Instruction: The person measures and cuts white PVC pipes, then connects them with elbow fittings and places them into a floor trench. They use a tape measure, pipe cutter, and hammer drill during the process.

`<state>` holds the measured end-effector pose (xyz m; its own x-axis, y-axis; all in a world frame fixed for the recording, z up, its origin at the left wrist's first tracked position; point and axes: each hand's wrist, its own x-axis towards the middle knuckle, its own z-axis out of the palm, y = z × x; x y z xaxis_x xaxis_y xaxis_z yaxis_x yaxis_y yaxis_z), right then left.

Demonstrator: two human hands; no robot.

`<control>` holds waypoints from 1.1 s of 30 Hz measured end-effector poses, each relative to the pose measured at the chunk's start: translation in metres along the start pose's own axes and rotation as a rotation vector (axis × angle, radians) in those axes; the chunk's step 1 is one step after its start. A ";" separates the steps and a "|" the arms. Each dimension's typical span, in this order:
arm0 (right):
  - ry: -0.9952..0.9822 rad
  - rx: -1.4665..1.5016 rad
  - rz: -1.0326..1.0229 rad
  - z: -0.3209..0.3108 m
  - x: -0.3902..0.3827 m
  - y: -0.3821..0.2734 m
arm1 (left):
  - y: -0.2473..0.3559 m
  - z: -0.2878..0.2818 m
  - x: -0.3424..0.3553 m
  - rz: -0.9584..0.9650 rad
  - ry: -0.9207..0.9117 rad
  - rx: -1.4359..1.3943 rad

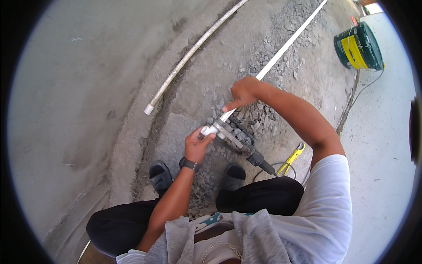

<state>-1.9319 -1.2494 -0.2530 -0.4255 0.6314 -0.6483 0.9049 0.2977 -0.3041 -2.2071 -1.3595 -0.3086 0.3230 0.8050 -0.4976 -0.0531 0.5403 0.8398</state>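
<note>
My left hand (pixel 196 143) is closed around a short white pipe fitting (pixel 210 130), thumb on its near side. The fitting looks like a tee and sits at the near end of a long white plastic pipe (pixel 285 46). How far the pipe goes into it I cannot tell. My right hand (pixel 245 93) wraps the pipe a little farther up, with its thumb pointing toward the fitting. Beneath the joint, a grey and black corded power tool (pixel 246 149) lies on the rubble, its upper end partly covered by the fitting and pipe.
Yellow pipe cutters (pixel 292 157) lie beside the tool's cord at the right. A capped, dirty white pipe (pixel 191 57) runs along a trench at the left. Broken concrete (pixel 263 119) covers the ground ahead. A dark green bucket (pixel 358 46) with a yellow band stands far right.
</note>
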 end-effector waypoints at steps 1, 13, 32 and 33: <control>0.032 0.008 -0.037 0.003 -0.002 0.003 | 0.002 -0.001 0.000 -0.015 -0.003 0.017; 0.742 -0.256 -0.318 0.052 -0.019 0.049 | 0.008 -0.002 -0.010 -0.006 -0.074 0.137; 0.063 -0.245 -0.103 -0.003 -0.014 0.032 | 0.001 0.008 -0.001 0.022 -0.041 0.064; 0.032 -0.238 -0.099 -0.006 -0.012 0.031 | 0.002 0.007 0.000 0.019 -0.048 0.066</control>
<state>-1.8987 -1.2430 -0.2503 -0.5155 0.6121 -0.5996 0.8346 0.5172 -0.1896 -2.2007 -1.3603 -0.3057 0.3679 0.8013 -0.4718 0.0024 0.5065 0.8622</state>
